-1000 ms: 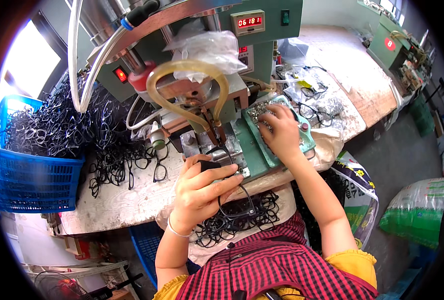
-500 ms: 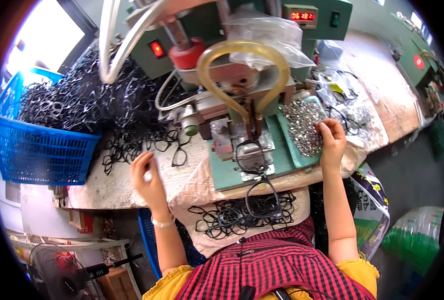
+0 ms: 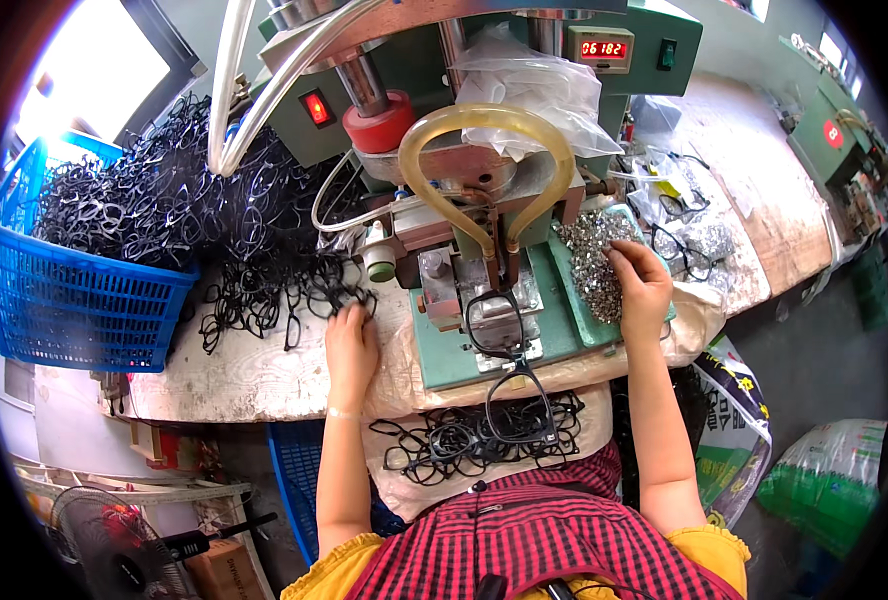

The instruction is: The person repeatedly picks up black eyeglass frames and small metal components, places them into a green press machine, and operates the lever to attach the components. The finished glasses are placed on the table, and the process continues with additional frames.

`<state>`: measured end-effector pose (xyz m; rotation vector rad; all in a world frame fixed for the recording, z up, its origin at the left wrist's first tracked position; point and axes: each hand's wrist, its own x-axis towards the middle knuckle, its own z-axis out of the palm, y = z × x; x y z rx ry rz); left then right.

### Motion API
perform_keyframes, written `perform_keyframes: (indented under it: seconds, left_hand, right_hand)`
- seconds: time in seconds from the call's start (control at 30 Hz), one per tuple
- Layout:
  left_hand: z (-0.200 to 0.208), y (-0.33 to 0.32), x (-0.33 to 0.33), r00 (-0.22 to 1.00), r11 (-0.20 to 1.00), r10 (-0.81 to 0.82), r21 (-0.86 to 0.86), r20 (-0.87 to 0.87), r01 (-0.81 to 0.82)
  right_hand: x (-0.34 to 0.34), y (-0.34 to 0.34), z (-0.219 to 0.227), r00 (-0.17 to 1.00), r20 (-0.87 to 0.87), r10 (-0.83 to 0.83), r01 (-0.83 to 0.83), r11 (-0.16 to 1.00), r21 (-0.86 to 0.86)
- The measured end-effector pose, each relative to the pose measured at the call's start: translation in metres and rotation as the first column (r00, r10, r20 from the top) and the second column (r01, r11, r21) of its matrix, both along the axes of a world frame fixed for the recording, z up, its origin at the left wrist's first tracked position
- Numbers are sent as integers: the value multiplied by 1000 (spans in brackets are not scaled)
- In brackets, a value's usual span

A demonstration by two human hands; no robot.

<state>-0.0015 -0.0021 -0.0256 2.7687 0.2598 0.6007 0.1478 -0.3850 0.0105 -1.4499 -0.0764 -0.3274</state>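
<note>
My left hand (image 3: 351, 352) reaches to the near edge of a loose pile of black eyeglass frames. Its fingers close on an eyeglass frame (image 3: 336, 284) there. My right hand (image 3: 646, 290) is at the green tray (image 3: 586, 322) right of the machine, fingertips pinched among small shiny metal parts (image 3: 594, 262). What sits in that pinch is too small to make out. Between my hands, a black eyeglass frame (image 3: 520, 402) is held at the machine's metal fixture (image 3: 524, 305), one rim under the copper-coloured tips and the other hanging over the front edge.
More black frames (image 3: 454, 445) lie on the cloth over my lap. The blue basket (image 3: 84, 300) at left overflows with frames. The green press (image 3: 444, 360) has a yellowish hose loop (image 3: 484, 112) and a red-lit switch (image 3: 316, 107). Plastic bags (image 3: 704, 245) lie to the right.
My left hand has moved right, up to the frames beside the machine, and its fingers have closed there. My right hand has shifted slightly left over the metal parts.
</note>
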Motion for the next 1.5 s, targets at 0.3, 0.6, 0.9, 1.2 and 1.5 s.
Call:
perform_keyframes:
  seconds: [0.3,0.6,0.9,1.2,1.5]
  left_hand:
    - [35,-35,-43,905,842,327,-519,273,-147]
    - [52,-68,-20,838,396,274,-850,472,349]
    - [181,-119,16,600,646,-174,-369,781,668]
    - [146,-144,5,559,638,-692,25,458,770]
    - [142,-145,7,567,640,-698,26,438,768]
  right_hand:
    - [-27,32,53,947,151,283,-271,958,-96]
    - [-54,78,62,942,156,297,-300,954,-3]
    - [-77,85,97,924,41,381,-379,893,244]
    - [-16,-7,25,970,241,-13,220,462,-859]
    - [-9,-1,16,869,407,282,211,533,-820]
